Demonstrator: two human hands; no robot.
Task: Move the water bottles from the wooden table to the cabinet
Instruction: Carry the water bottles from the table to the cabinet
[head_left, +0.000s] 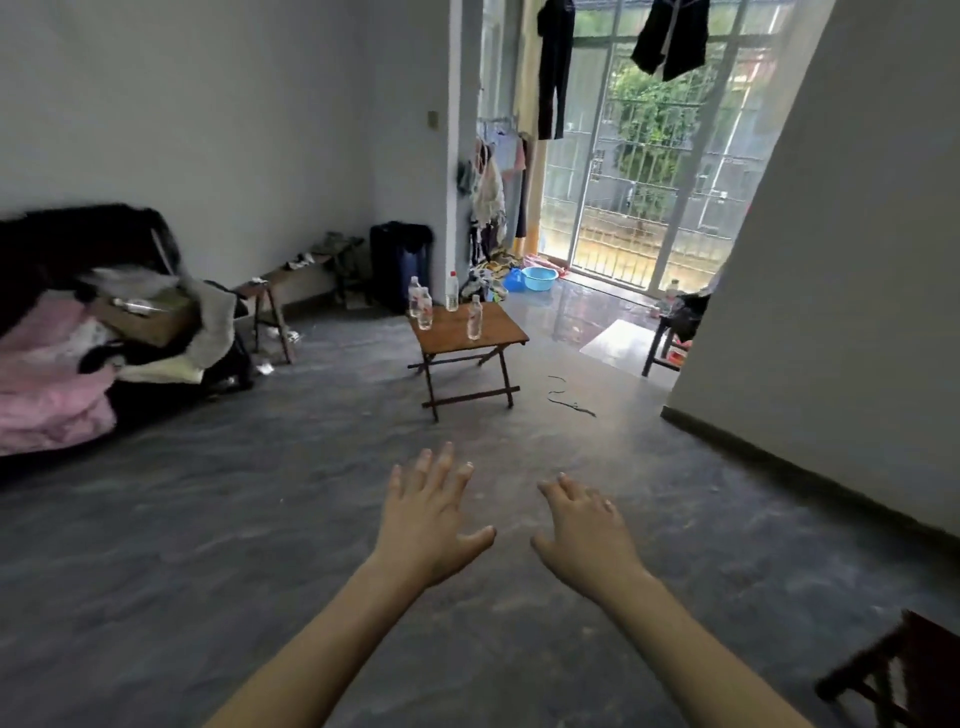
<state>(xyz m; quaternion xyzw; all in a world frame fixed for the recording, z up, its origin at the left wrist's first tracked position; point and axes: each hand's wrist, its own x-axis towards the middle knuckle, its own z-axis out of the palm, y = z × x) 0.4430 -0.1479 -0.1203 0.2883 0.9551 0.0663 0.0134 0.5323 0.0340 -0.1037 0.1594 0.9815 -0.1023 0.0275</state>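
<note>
Clear upright bottles (474, 317) on wooden counter (493, 332), well ahead of left hand (431, 514) and right hand (584, 530); both spread, empty, about equally far.

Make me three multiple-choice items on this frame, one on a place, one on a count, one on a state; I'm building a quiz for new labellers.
1. Where do the water bottles stand?
A. On the small wooden table
B. On the floor by the blue basin
C. On the long bench by the wall

2. How many bottles are on that table?
A. Two
B. Four
C. Six

3. What are the person's hands doing?
A. Both grip a bottle
B. One carries the basin
C. Both are open and hold nothing

Answers:
1 A: the water bottles stand upright on the wooden table in the middle of the room.
2 B: three clear bottles and a taller one with a red cap show there.
3 C: the left hand and right hand reach forward with fingers spread, well short of the table.
</note>
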